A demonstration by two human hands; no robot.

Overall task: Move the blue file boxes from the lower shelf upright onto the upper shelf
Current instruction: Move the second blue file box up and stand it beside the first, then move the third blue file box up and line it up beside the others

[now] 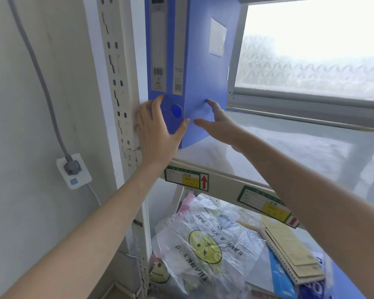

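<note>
blue file boxes (188,67) stood upright on upper shelf (289,147) | left hand (158,134) spread flat on spines | right hand (216,121) spread against side face

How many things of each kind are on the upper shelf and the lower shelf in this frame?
Blue file boxes upright on the upper shelf: 2 (left one, right one)
Smiley plastic bags on the lower shelf: 1
Spiral notebooks on the lower shelf: 1
Total clearly countable: 4. Other papers under the bag are too jumbled to count.
</note>
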